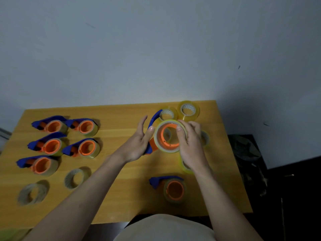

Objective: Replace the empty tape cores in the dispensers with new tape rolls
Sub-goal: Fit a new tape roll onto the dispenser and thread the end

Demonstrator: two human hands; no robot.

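The new tape roll (pixel 171 136) sits raised over the middle of the bench (pixel 121 188), half seated on the orange hub of the blue dispenser (pixel 152 134) held just at its nine o'clock side. To seat it well, I judge the roll should be kept square to the hub and pressed evenly round its rim, not on one edge, so that it slides on without jamming; the dispenser needs a firm counter-hold while this is done.

The right hand (pixel 191 145) comes in from three o'clock, its fingers (pixel 180 129) curled over the roll's rim and grasping it, thumb at the top edge. The left hand (pixel 139 145) holds the dispenser body from nine o'clock: the thumb presses on the blue handle, while the other fingers stand nearly straight and spread, only loosely closed around it.

At twelve o'clock of the roll lie two fresh rolls (pixel 188 110); more show partly behind the right hand. At six o'clock rests another dispenser with a core (pixel 172 189). Far toward nine o'clock stand five loaded dispensers (pixel 67 145), and below them two empty cores (pixel 76 178) lie flat.
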